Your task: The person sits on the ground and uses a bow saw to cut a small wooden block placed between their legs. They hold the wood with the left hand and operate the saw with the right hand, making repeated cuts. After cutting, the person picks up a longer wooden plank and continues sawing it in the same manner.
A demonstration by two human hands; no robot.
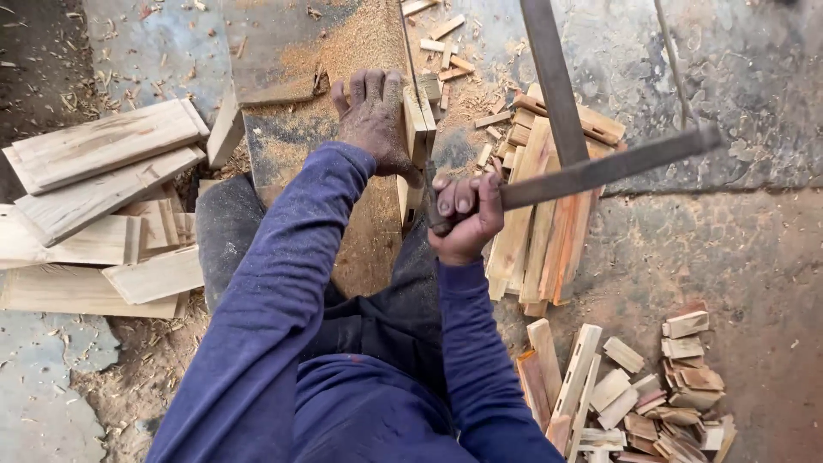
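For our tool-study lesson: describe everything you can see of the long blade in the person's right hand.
The blade is a long, flat, dark metal strip, dull and worn, like a machete. It slants from the right hand, which grips its lower end in a closed fist, up and to the right, crossing another dark metal bar. It is raised above a pile of wood strips and the concrete floor.

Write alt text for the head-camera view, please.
A person's left hand presses a wooden piece onto a sawdust-covered board while the right hand grips a long flat metal blade. Cut planks and offcuts lie around.

No packages, no labels, no signs, no screens in view
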